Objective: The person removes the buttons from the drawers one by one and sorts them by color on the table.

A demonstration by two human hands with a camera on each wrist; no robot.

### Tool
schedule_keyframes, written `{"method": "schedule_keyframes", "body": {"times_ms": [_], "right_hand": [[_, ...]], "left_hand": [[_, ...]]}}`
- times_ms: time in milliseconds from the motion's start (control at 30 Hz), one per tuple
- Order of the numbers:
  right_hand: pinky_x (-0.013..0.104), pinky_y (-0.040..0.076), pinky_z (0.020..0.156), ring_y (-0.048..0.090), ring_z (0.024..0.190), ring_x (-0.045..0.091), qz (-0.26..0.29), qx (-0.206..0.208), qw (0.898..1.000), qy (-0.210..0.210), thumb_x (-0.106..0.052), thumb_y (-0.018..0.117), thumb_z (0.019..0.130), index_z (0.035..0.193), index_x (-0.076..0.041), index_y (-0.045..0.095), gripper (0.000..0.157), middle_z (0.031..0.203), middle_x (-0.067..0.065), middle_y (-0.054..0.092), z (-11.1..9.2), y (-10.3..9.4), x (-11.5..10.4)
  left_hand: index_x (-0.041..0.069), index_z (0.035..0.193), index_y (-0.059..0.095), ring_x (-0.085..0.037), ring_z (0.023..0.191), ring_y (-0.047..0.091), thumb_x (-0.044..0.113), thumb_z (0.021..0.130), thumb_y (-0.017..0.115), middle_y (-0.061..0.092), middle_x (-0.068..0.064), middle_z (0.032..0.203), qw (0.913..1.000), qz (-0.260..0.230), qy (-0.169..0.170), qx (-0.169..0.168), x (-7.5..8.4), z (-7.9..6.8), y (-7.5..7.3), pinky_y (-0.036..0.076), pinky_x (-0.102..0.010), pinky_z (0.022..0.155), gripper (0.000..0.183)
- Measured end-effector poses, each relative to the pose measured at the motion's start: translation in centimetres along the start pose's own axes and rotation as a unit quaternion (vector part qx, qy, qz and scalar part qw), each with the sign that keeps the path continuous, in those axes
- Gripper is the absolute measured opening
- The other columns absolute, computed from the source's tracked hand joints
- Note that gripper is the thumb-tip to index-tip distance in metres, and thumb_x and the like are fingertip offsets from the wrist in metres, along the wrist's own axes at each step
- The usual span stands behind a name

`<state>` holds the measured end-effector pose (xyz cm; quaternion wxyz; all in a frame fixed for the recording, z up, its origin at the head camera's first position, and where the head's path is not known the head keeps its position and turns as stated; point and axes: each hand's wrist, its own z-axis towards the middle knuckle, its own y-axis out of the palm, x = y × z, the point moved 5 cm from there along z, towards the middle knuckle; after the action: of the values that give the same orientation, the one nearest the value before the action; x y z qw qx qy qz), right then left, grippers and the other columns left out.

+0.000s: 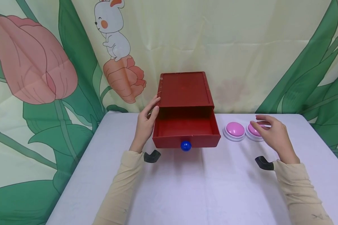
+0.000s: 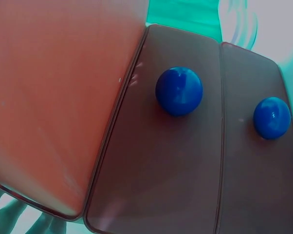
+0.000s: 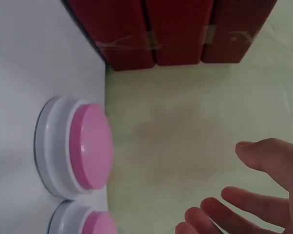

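Note:
A red drawer cabinet (image 1: 185, 89) stands at the table's back edge, its top drawer (image 1: 169, 141) pulled out with a bare interior. A blue knob (image 1: 186, 146) sits on that drawer's front. My left hand (image 1: 146, 122) rests along the cabinet's left side, fingers extended. Below the open drawer, the left wrist view shows two closed drawers with round blue knobs (image 2: 179, 91). My right hand (image 1: 276, 132) is held over the right pink button (image 1: 253, 131), fingers loosely bent and holding nothing. Beside it is another pink button (image 1: 235, 129) on a white base.
A white cloth covers the table (image 1: 183, 193). Behind it hangs a curtain (image 1: 239, 56) printed with tulips, leaves and a rabbit on a carrot. Clear tape (image 3: 151, 40) joins the cabinet's stacked sections on its right side.

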<state>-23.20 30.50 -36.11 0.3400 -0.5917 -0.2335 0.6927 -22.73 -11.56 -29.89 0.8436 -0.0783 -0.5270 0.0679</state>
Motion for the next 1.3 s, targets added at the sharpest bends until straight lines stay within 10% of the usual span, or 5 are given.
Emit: {"method": "schedule_keyframes", "body": {"times_ms": [233, 500, 1300], "right_hand": [[0.002, 0.047, 0.077, 0.060, 0.110, 0.037, 0.008, 0.015, 0.999, -0.036, -0.038, 0.061, 0.098, 0.134, 0.002, 0.057, 0.055, 0.123, 0.026, 0.063, -1.1, -0.6, -2.8], [-0.002, 0.042, 0.072, 0.049, 0.084, -0.020, 0.034, 0.015, 0.997, -0.070, -0.033, 0.065, 0.096, 0.129, -0.001, 0.062, 0.046, 0.113, 0.022, 0.069, -2.5, -0.8, -5.3], [0.000, 0.045, 0.078, 0.058, 0.088, -0.014, 0.064, 0.008, 0.990, -0.127, -0.025, 0.068, 0.095, 0.124, -0.009, 0.068, 0.033, 0.109, 0.013, 0.072, -5.9, -1.2, -11.1]], "left_hand": [[0.002, 0.144, 0.050, -0.024, 0.141, 0.043, 0.013, 0.104, 0.050, 0.040, -0.011, 0.156, 1.0000, -0.002, 0.001, 0.005, 0.0, 0.0, 0.0, 0.044, -0.046, 0.110, 0.042], [0.001, 0.143, 0.051, -0.024, 0.142, 0.042, 0.013, 0.104, 0.050, 0.041, -0.012, 0.156, 0.9999, -0.008, 0.002, 0.008, -0.1, 0.1, 0.0, 0.043, -0.045, 0.111, 0.041], [0.000, 0.144, 0.049, -0.025, 0.143, 0.041, 0.013, 0.104, 0.049, 0.040, -0.013, 0.156, 0.9999, -0.013, -0.002, 0.009, 0.0, 0.1, 0.1, 0.042, -0.045, 0.112, 0.042]]}}
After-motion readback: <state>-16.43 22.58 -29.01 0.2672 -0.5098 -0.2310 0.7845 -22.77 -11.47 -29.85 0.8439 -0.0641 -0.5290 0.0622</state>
